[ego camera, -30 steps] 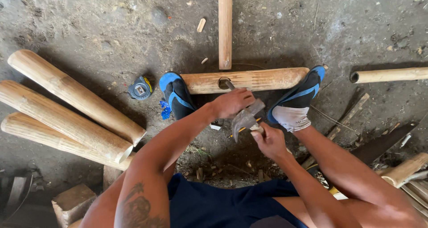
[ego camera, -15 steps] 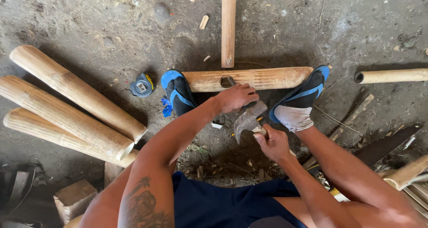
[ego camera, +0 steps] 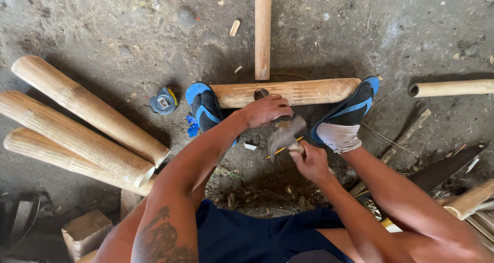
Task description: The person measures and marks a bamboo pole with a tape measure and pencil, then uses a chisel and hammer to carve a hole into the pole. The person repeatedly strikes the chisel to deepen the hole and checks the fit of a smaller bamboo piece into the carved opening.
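Three thick poles [ego camera: 77,124] lie at your left, near a tape measure [ego camera: 163,100] | your left hand [ego camera: 265,110] is closed around a tool set against the hole of the short pole [ego camera: 288,92] between your feet | your right hand [ego camera: 310,162] is gripping a blurred hammer [ego camera: 284,134] just below it.

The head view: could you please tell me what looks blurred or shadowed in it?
Head view: the hammer head in the right hand is smeared by motion blur; the left hand on the bamboo pole is sharp; soft daylight, with deep shadow on the ground beneath the arms and lower-left corner.
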